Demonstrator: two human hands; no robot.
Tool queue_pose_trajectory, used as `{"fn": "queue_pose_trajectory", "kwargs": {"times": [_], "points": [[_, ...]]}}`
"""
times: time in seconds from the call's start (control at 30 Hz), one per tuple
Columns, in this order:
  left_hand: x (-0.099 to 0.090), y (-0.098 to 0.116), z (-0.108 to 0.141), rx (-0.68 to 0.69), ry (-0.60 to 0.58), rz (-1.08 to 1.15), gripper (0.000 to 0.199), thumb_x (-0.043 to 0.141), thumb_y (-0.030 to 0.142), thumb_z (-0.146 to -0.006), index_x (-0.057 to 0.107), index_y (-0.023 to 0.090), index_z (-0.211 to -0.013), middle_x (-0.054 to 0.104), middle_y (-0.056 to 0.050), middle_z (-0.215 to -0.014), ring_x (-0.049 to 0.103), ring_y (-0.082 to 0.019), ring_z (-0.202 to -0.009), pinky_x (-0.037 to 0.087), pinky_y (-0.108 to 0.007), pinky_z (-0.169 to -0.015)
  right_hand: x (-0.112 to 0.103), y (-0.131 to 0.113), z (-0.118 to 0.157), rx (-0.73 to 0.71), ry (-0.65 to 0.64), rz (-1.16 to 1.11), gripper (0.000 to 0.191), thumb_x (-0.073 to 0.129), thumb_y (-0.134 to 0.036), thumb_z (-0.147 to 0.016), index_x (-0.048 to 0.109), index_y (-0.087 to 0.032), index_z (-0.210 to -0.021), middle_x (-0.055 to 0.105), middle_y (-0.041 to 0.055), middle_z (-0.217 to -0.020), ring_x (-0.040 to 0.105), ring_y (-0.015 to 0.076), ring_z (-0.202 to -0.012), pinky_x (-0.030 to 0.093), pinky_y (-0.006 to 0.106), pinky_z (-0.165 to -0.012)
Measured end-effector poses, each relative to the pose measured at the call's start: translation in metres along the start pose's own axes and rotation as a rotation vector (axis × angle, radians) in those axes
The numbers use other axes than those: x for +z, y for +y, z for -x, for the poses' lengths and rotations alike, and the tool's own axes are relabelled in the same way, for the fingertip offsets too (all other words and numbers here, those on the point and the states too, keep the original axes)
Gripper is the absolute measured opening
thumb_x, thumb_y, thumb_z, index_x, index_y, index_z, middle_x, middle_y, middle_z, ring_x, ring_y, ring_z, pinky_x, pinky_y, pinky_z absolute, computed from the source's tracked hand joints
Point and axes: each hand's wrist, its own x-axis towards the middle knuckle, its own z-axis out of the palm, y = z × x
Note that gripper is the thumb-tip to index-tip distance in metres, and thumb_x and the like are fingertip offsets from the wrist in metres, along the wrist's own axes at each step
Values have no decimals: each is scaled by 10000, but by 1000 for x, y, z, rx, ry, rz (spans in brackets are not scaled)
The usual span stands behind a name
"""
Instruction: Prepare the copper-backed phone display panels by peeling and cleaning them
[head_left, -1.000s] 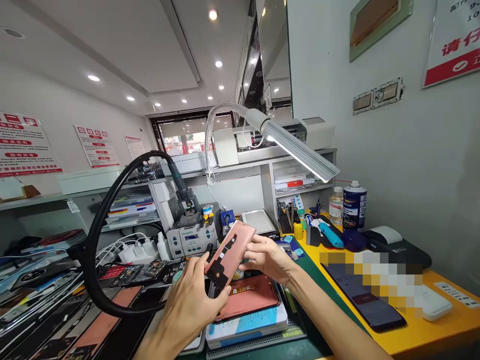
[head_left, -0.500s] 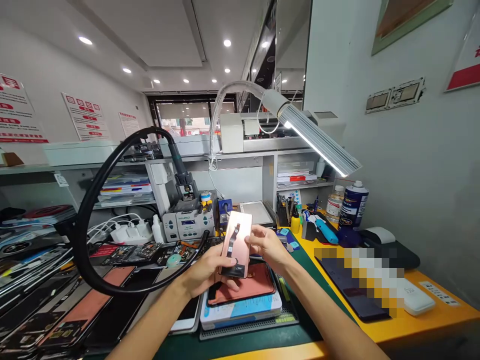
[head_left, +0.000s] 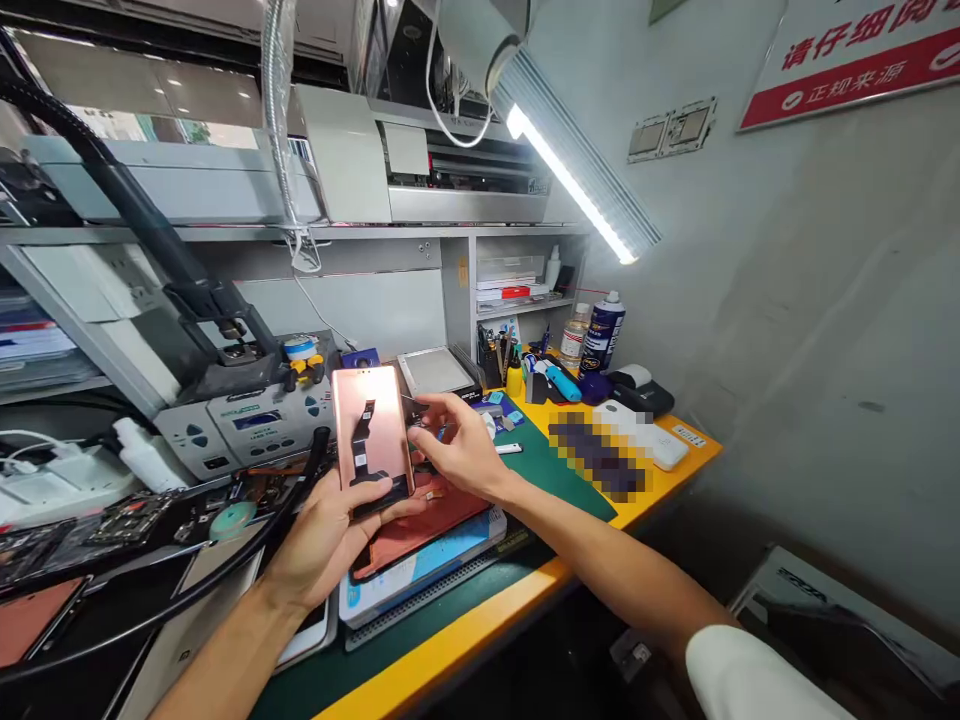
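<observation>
A copper-coloured phone panel with a black flex cable on its face stands tilted in my left hand, the thumb across its lower edge. Just right of the panel is my right hand, thumb and forefinger brought close together; whatever is between them is too small to make out. Beneath both hands an orange-red phone part rests on a blue and white box.
A grey soldering station is at the left behind a black hose. A lit lamp hangs above. Bottles, a yellow dropper and a spray can stand at the back right. Phones and circuit boards lie at the left.
The view has swung right and down. My right hand has come off the panel's edge and its fingers are pinched beside it. The left hand still holds the panel.
</observation>
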Motion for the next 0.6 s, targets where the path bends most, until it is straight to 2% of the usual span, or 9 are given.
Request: {"fn": "queue_pose_trajectory", "kwargs": {"times": [0.13,0.27,0.37,0.43,0.5,0.57,0.6], "points": [[-2,0,4,87,-38,-149,524,707,183,-770,578,133,-1276,769,-91,-1038,749,-263,-891,635,-412,-762,4,-8,14,-104,-78,44,494,743,-244,-778,654,-234,-1264,580,-11,-852,478,118,-657,447,266,-638],[-5,-4,3,181,-16,-311,490,664,158,-723,622,122,-1210,778,-62,-901,731,-224,-653,596,-351,-615,13,-15,24,-97,-172,-52,603,691,-271,-874,488,-241,-1441,631,6,-915,534,92,-577,438,224,-508],[-9,-6,1,264,-30,-426,400,634,100,-712,686,140,-1107,786,-51,-917,732,-226,-725,578,-332,-679,16,-17,26,-35,-219,-214,628,706,-304,-900,448,-263,-1471,661,14,-927,590,102,-590,480,208,-478],[-10,-6,1,298,-54,-468,382,618,97,-734,695,160,-1103,788,-37,-946,731,-234,-795,569,-329,-719,15,-18,25,-21,-236,-283,518,726,-310,-900,552,-264,-1386,675,16,-920,595,94,-557,495,207,-463],[-10,-6,2,311,-81,-488,399,607,108,-757,689,178,-1142,787,-24,-955,726,-238,-824,556,-326,-715,13,-18,25,-41,-254,-286,309,732,-310,-901,691,-236,-1197,681,20,-901,590,84,-520,511,219,-474],[-10,-5,3,310,-99,-496,385,622,122,-764,699,188,-1135,784,-17,-941,719,-244,-863,540,-315,-709,11,-19,25,-69,-280,-273,180,730,-308,-901,754,-218,-1056,680,25,-878,603,93,-530,528,239,-503],[-10,-5,3,306,-106,-495,346,637,136,-764,716,188,-1097,782,-18,-919,714,-248,-878,532,-310,-706,10,-19,26,-87,-293,-267,167,722,-305,-906,765,-220,-1043,679,27,-875,615,103,-547,534,248,-516]]}}
